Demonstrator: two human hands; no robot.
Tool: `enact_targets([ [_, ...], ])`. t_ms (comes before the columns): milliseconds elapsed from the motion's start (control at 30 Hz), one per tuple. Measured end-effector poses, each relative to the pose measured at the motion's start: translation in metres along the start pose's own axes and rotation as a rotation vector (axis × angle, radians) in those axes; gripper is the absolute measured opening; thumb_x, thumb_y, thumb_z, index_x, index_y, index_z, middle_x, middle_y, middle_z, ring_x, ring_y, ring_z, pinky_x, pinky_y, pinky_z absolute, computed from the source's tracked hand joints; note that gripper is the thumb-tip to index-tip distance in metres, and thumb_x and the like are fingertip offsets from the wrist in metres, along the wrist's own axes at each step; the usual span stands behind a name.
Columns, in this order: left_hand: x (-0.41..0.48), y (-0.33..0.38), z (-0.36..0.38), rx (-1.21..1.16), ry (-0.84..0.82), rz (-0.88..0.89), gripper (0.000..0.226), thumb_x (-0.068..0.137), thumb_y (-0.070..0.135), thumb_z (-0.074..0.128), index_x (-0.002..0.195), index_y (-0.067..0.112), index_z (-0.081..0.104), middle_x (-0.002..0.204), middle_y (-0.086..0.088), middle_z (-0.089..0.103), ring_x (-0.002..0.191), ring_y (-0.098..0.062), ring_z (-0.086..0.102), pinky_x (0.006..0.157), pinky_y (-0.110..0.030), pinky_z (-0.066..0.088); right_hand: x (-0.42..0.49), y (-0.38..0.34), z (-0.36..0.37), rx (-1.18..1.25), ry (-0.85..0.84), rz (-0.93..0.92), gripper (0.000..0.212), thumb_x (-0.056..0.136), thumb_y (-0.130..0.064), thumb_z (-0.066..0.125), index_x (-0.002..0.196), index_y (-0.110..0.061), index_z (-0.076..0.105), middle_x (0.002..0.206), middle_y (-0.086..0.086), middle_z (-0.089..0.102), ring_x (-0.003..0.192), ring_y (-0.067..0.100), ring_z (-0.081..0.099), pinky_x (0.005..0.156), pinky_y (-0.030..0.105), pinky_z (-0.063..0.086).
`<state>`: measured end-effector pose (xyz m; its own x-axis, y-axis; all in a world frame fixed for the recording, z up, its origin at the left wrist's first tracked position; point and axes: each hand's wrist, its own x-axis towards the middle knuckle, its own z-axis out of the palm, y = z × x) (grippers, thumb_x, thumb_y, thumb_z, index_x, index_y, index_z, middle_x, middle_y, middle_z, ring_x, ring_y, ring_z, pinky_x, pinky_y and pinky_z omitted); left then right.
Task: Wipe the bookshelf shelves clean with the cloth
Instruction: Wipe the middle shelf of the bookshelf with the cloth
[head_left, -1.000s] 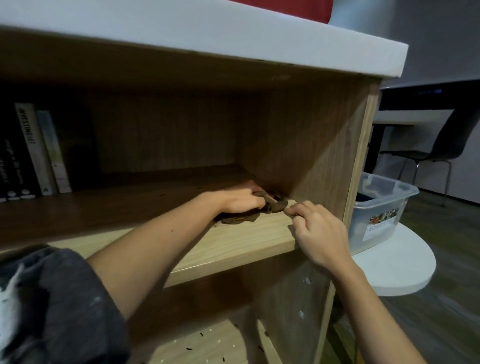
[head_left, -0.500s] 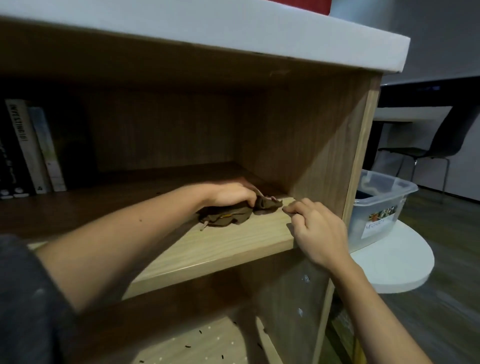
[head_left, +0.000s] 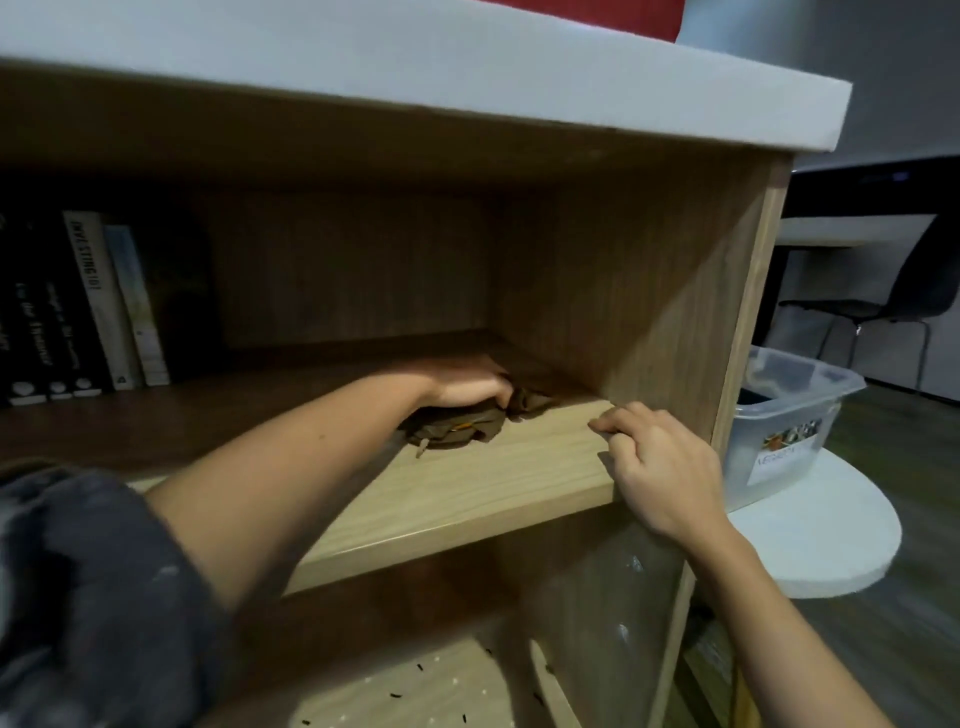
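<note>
Crumpled olive-brown cloth (head_left: 457, 423) lay bunched on the light wooden shelf (head_left: 493, 483) of the bookshelf, near the right side panel (head_left: 623, 291), and our left grip (head_left: 462, 384) was clenched over it, fingers curled around the fabric. Our right grip (head_left: 660, 462) sat at the shelf's front right corner, fingers curled, fingertips touching the board and grasping nothing. Upright books (head_left: 78, 306) stood at the shelf's far left, well apart from the cloth, and a clear plastic bin (head_left: 779, 421) rested on a round white table (head_left: 810, 535) beside the bookshelf.
</note>
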<state>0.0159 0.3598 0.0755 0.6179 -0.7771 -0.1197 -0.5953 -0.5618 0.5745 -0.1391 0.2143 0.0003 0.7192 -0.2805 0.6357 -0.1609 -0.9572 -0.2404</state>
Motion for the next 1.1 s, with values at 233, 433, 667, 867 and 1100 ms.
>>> enact_targets([
  [233,0.002,0.053,0.035,0.041,0.030,-0.018,0.018,0.093,0.022,0.039,0.099,0.014,0.054,0.092,-0.005,0.052,0.088,-0.022,0.048,0.080,-0.036,0.038,0.000,0.000,0.001,0.015,0.020,0.003,0.047,0.081,-0.036,0.025,0.102,-0.023,0.064,0.107,-0.007,0.062,0.085,0.002,0.043,0.065,0.005,0.026],
  [433,-0.045,0.037,0.025,0.106,-0.058,0.042,0.038,0.083,0.025,0.050,0.119,0.026,0.062,0.112,-0.003,0.063,0.095,-0.021,0.059,0.086,-0.035,0.047,0.002,-0.002,-0.004,0.041,-0.059,0.046,0.047,0.080,-0.037,0.022,0.103,-0.020,0.059,0.109,-0.001,0.060,0.090,0.010,0.047,0.074,0.028,0.038],
  [667,-0.091,0.023,0.030,-0.309,0.330,0.057,0.044,0.087,0.033,0.060,0.127,0.016,0.056,0.125,-0.002,0.057,0.104,-0.013,0.053,0.087,-0.024,0.040,0.010,-0.037,-0.034,0.390,-0.168,0.228,0.032,0.097,-0.022,0.033,0.115,-0.016,0.058,0.130,0.009,0.049,0.115,0.020,0.044,0.092,0.031,0.033],
  [867,-0.154,-0.054,0.025,-0.012,0.662,-0.151,0.028,0.092,0.029,0.050,0.116,0.020,0.061,0.123,0.002,0.059,0.115,-0.017,0.052,0.097,-0.029,0.041,0.004,-0.157,-0.002,-0.059,-0.473,0.156,0.075,0.085,-0.067,0.029,0.135,-0.012,0.043,0.144,0.013,0.036,0.132,0.039,0.026,0.107,0.054,0.019],
  [1100,-0.182,-0.066,-0.007,0.255,0.619,-0.376,0.040,0.097,0.042,0.037,0.113,0.011,0.056,0.123,-0.010,0.057,0.118,-0.028,0.049,0.109,-0.049,0.025,0.039,-0.109,0.002,-0.145,-0.518,0.295,0.045,0.089,-0.036,0.038,0.125,-0.010,0.042,0.131,0.017,0.048,0.123,0.040,0.038,0.105,0.056,0.028],
])
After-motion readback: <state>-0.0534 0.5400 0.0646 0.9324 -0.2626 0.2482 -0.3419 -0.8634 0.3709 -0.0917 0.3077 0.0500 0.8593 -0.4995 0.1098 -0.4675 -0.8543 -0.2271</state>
